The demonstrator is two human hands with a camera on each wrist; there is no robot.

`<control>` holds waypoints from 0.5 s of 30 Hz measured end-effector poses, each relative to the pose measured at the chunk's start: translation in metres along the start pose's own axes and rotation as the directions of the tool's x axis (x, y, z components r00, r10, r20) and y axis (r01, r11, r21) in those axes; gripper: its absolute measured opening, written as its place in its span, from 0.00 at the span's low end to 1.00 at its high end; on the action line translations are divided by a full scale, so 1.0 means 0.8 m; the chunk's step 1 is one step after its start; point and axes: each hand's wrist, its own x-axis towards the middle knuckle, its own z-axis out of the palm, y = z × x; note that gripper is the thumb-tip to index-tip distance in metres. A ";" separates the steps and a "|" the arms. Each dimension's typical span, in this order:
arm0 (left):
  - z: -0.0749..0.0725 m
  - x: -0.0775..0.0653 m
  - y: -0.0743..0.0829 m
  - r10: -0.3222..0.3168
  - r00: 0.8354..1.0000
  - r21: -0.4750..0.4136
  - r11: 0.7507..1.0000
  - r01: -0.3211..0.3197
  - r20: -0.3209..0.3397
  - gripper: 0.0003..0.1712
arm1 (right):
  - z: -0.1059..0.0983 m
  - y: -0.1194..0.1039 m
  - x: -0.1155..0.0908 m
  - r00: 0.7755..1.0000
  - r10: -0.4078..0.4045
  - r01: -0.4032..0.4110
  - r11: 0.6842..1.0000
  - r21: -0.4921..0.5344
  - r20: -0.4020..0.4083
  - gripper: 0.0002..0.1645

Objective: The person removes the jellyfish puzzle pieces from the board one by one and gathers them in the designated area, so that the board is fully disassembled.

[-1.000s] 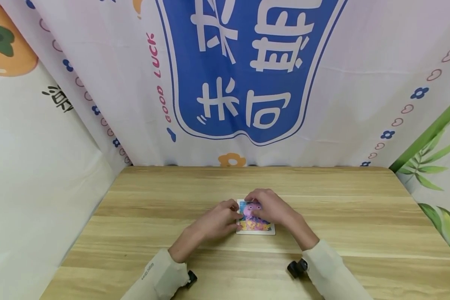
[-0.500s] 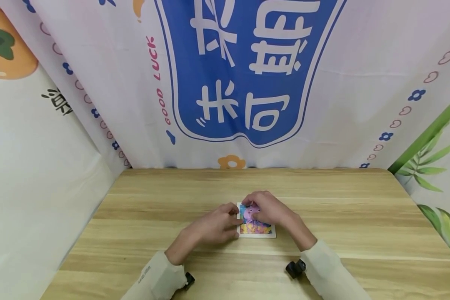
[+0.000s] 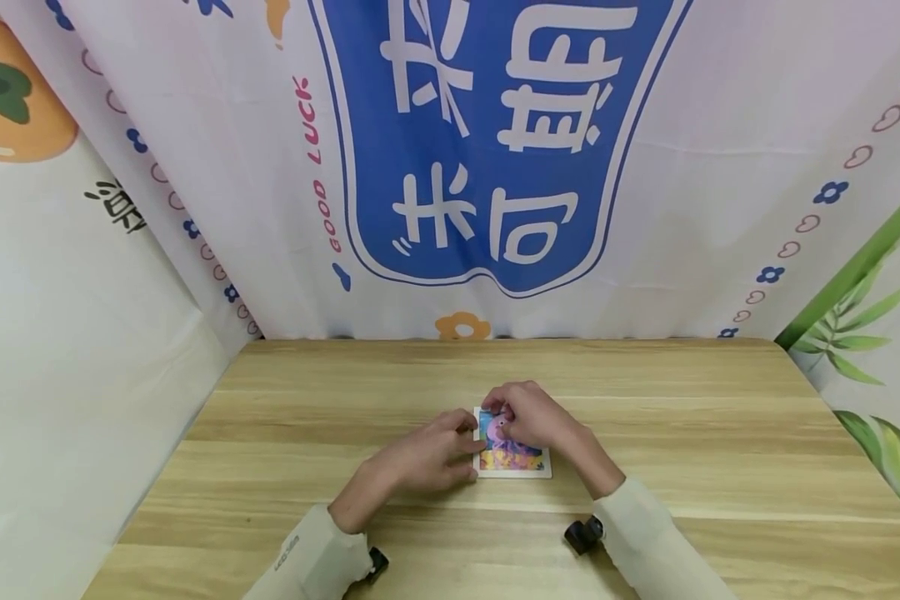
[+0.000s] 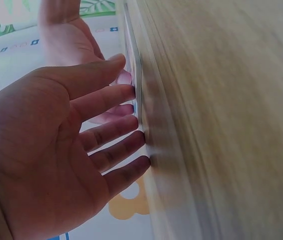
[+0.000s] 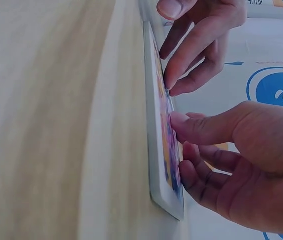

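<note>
Fingers of both hands meet on a small picture board (image 3: 513,457) lying flat near the middle of the wooden table (image 3: 682,433). Left hand (image 3: 420,457) lies with fingers straight and slightly spread, tips touching the board's left edge. Right hand (image 3: 534,417) curls its fingers down, tips pressing the printed face near the far edge. Bare wood surrounds the board on every side. Printed cloth (image 3: 495,167) hangs behind the table's far edge.
</note>
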 end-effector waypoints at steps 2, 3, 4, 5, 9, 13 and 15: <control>0.001 0.000 0.000 0.003 1.000 0.002 1.000 -0.003 0.004 0.27 | 0.001 0.000 0.001 1.000 0.008 -0.008 1.000 0.013 0.004 0.23; 0.001 0.000 0.000 0.006 1.000 0.004 1.000 -0.006 0.005 0.28 | 0.001 0.001 0.001 1.000 0.015 -0.015 1.000 0.020 0.006 0.23; 0.001 0.000 0.000 0.006 1.000 0.004 1.000 -0.006 0.006 0.28 | 0.001 0.001 0.001 1.000 0.022 -0.023 0.999 0.027 0.008 0.23; 0.001 0.000 0.001 0.007 1.000 0.003 1.000 -0.007 0.006 0.28 | 0.000 0.001 0.001 0.999 0.031 -0.031 0.999 0.033 0.009 0.24; -0.001 0.001 0.002 -0.004 1.000 0.004 1.000 0.004 0.010 0.29 | 0.000 0.002 0.003 0.998 0.057 -0.058 0.997 0.043 0.015 0.24; -0.002 0.000 0.003 -0.008 1.000 0.010 1.000 0.007 0.011 0.29 | 0.000 0.002 0.003 0.998 0.056 -0.058 0.997 0.046 0.031 0.24; -0.001 0.000 0.003 -0.006 1.000 0.012 1.000 0.006 0.011 0.29 | 0.000 0.002 0.002 0.998 0.055 -0.056 0.997 0.053 0.035 0.24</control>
